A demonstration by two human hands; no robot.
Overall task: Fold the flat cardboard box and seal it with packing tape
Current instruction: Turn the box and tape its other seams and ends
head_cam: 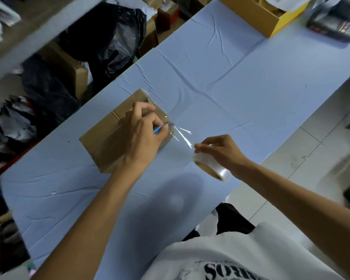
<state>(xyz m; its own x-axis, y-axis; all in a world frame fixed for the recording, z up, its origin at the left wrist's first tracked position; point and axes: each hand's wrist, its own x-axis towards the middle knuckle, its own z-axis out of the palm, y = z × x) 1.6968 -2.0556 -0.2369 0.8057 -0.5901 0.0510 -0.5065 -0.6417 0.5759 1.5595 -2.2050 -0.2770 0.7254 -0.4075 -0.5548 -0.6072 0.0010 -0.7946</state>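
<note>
A folded brown cardboard box (pixel 105 138) lies on the blue-covered table (pixel 220 81), with clear tape shining along its right edge. My left hand (pixel 143 134) rests over the box's right end and grips a small blue-handled cutter (pixel 157 130), whose tip sits at the tape. A strip of clear tape (pixel 183 136) stretches from the box's edge to the roll of packing tape (pixel 210 166). My right hand (pixel 220 150) holds that roll just above the table, to the right of the box.
An open yellow-sided carton (pixel 259 15) and a dark device (pixel 335 27) stand at the table's far end. Black bags (pixel 113 37) and cartons (pixel 69 71) crowd the floor left of the table. White tiled floor (pixel 291 158) lies to the right.
</note>
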